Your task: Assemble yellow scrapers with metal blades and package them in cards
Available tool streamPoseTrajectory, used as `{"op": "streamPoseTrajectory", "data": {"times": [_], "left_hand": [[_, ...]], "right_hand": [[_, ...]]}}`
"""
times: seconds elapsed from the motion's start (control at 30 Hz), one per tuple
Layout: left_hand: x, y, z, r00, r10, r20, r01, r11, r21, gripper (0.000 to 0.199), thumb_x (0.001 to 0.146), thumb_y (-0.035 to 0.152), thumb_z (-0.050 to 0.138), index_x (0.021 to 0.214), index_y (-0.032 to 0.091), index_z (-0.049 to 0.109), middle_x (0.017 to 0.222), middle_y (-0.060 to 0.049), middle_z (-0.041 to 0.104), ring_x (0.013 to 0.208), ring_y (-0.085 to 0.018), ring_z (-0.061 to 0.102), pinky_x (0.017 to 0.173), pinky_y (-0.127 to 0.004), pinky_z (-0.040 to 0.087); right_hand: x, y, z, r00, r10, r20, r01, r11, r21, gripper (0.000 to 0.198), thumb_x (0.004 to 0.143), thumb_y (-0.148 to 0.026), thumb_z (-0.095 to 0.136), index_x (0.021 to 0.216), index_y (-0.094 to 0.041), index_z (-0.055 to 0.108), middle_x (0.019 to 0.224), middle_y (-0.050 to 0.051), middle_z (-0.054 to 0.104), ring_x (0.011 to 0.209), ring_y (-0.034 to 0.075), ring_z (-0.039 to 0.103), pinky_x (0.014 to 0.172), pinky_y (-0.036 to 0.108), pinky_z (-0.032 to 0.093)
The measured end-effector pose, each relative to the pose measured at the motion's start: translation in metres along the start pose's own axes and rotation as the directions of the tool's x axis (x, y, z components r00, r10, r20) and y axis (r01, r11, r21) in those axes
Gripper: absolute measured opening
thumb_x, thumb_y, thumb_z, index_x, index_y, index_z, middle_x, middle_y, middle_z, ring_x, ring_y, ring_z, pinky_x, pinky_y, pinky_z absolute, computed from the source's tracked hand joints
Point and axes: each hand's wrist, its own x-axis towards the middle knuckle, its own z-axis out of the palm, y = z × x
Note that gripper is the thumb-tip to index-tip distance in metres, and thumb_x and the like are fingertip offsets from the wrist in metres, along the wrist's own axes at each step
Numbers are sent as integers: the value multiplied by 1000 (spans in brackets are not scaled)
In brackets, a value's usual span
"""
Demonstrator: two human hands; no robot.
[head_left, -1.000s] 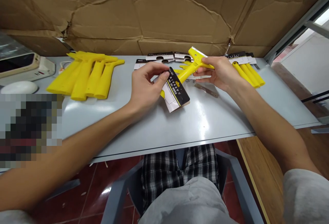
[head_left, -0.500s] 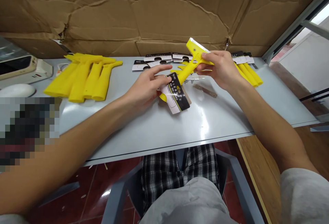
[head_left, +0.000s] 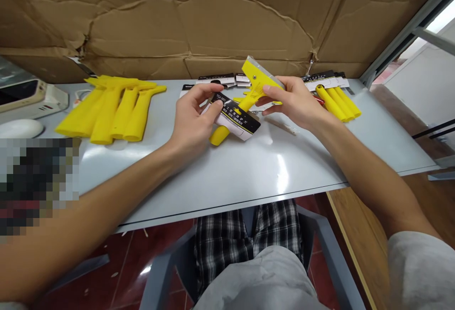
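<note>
Two hands share one yellow scraper (head_left: 245,101): right hand (head_left: 295,104) pinches its far blade end, left hand (head_left: 194,120) clasps the label card (head_left: 236,118) round its handle, angled toward the worktop's (head_left: 249,177) near edge.

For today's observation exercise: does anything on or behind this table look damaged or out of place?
Yes: the cardboard behind the table is creased and torn along a ragged line. A loose metal blade lies bare on the table beside the right hand.

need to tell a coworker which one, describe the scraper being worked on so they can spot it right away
On the grey table in front of the cardboard wall, find the person's two hands at the middle. The yellow scraper is between them: right hand at its head, left hand on the black-and-white card sleeve around its handle. It alone is off the table, blade end raised.
</note>
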Motion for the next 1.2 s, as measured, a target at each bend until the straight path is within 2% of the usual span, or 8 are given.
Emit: {"op": "streamPoseTrajectory", "data": {"times": [0.17, 0.33, 0.43, 0.53, 0.6, 0.8, 0.97, 1.2], "left_hand": [[-7, 5, 3, 996, 5, -91, -13, 996, -83, 36, 91, 43, 93, 119, 26, 80, 134, -7, 80, 133, -32, 70, 113, -54, 58], [-10, 17, 3, 994, -34, -103, 28, 998, -54, 44, 92, 54, 89, 124, 28, 74, 134, -3, 78, 141, -37, 64, 95, -54, 60], [-8, 17, 5, 991, -73, -109, 63, 994, -92, 39, 88, 46, 90, 119, 29, 74, 131, -4, 78, 133, -34, 67, 85, -48, 61], [-4, 11, 7, 988, -149, -36, 140, 974, -179, 41, 81, 30, 87, 119, 31, 73, 113, -6, 80, 100, -27, 75, 71, -41, 59], [-1, 5, 8, 979, -194, 59, 202, 956, -214, 43, 80, 25, 82, 121, 30, 72, 104, -6, 80, 89, -26, 75, 68, -40, 58], [2, 1, 5, 953, -176, 244, 226, 955, -192, 59, 78, 21, 74, 136, 29, 73, 119, -12, 81, 104, -31, 79, 81, -44, 67], [0, 3, 4, 958, -154, 241, 204, 958, -200, 49, 80, 18, 75, 128, 28, 75, 123, -12, 79, 113, -32, 78, 87, -45, 68], [-5, 8, 8, 953, -222, 205, 266, 939, -220, 56, 82, 17, 73, 137, 30, 71, 120, -12, 80, 105, -32, 80, 82, -45, 68]], "right_hand": [[-8, 6, 16, 999, 7, 48, -8, 1000, 19, 46, 77, -33, 100, 108, -23, 69, 110, 6, 77, 108, 24, 75, 88, 38, 72], [-10, 17, 27, 993, -42, 114, 36, 998, 55, 60, 68, -33, 103, 115, -26, 66, 112, 4, 77, 109, 25, 74, 85, 38, 72], [-10, 17, 27, 994, -25, 102, 18, 998, 68, 58, 72, -37, 100, 116, -26, 64, 110, 3, 76, 102, 22, 74, 78, 35, 70], [-9, 13, 24, 999, -11, 52, 7, 997, 82, 53, 75, -31, 97, 114, -26, 62, 104, 1, 75, 97, 20, 73, 75, 32, 68], [-8, 11, 21, 1000, 11, 11, -11, 996, 86, 48, 77, -24, 94, 113, -26, 63, 101, 0, 74, 96, 19, 73, 76, 32, 68], [-3, 18, 15, 997, 48, 55, -54, 992, 110, 49, 77, -18, 90, 118, -29, 63, 98, -1, 74, 87, 17, 72, 74, 31, 66], [-1, 18, 14, 996, 73, 49, -78, 991, 113, 54, 78, -24, 93, 121, -31, 62, 101, -2, 76, 87, 16, 74, 71, 28, 65], [0, 17, 10, 998, 52, 41, -57, 991, 120, 53, 77, -31, 98, 117, -29, 64, 105, 0, 74, 89, 16, 76, 76, 30, 66]]}}
